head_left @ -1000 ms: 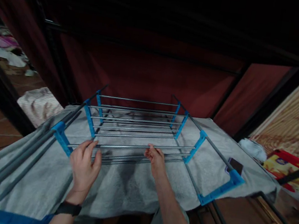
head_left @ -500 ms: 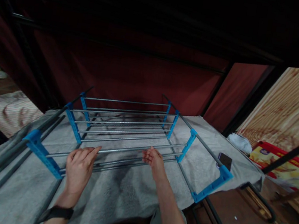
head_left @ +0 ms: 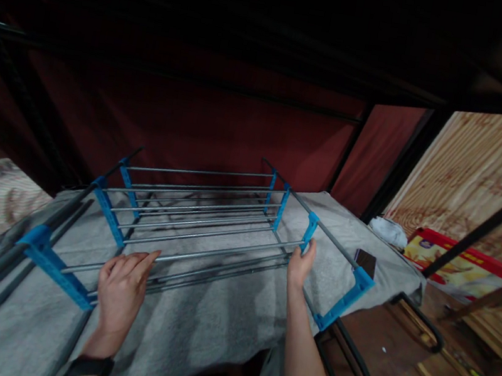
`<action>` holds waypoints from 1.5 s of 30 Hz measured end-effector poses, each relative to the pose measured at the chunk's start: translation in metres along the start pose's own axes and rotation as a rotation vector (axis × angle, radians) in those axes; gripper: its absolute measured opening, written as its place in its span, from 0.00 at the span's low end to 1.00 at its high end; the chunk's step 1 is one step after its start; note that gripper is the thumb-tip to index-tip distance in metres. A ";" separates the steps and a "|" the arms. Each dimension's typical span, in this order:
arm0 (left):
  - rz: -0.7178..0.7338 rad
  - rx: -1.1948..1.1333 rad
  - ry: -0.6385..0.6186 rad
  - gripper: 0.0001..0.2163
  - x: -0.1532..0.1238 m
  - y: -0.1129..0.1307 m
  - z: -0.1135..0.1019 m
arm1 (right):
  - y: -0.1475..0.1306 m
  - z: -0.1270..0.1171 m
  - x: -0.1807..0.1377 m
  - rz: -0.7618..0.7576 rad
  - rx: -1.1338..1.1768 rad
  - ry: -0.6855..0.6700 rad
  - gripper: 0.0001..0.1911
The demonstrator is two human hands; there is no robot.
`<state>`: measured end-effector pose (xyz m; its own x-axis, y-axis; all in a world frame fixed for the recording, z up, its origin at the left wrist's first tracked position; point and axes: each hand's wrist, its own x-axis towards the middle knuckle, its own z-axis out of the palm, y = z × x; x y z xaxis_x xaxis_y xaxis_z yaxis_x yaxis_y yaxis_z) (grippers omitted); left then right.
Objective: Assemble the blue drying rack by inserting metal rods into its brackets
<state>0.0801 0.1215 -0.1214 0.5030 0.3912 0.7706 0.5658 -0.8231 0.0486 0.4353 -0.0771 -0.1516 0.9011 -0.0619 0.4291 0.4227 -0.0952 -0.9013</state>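
Note:
A folded drying rack [head_left: 199,215] of grey metal rods and blue plastic brackets lies on a grey towel [head_left: 211,321] spread over a low bed. My left hand [head_left: 120,291] rests flat on the nearest rods, fingers stretched out, a black watch on its wrist. My right hand [head_left: 301,262] is at the rack's right side, fingers curled around the rod end just below a blue bracket [head_left: 310,229].
A dark phone [head_left: 365,261] lies on the towel near the right corner. A black metal frame [head_left: 348,356] sticks out below the bed. A red and yellow box [head_left: 457,268] and wooden boards stand at the right. Dark red walls and black bars close in behind.
My right hand has moved right from the middle of the front rod to the blue bracket and closed on the rod. My left hand slid slightly left. The view shifted right.

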 end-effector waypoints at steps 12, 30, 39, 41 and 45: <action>-0.006 0.025 -0.008 0.16 0.001 -0.003 0.001 | 0.016 0.013 0.015 -0.006 -0.121 -0.001 0.28; 0.012 -0.019 -0.010 0.15 0.002 -0.006 0.003 | 0.019 0.015 0.015 -0.034 -0.121 0.006 0.22; 0.029 -0.009 -0.056 0.16 0.001 -0.010 0.003 | 0.020 0.014 0.014 -0.027 -0.148 0.000 0.21; 0.032 -0.015 -0.067 0.17 0.003 -0.009 0.002 | 0.018 0.013 0.014 -0.027 -0.171 -0.006 0.20; 0.036 -0.013 -0.073 0.17 0.005 -0.006 -0.002 | 0.016 0.011 0.014 -0.022 -0.219 -0.020 0.19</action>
<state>0.0779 0.1274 -0.1171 0.5696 0.3898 0.7236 0.5379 -0.8425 0.0305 0.4553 -0.0683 -0.1606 0.8945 -0.0382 0.4454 0.4131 -0.3101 -0.8563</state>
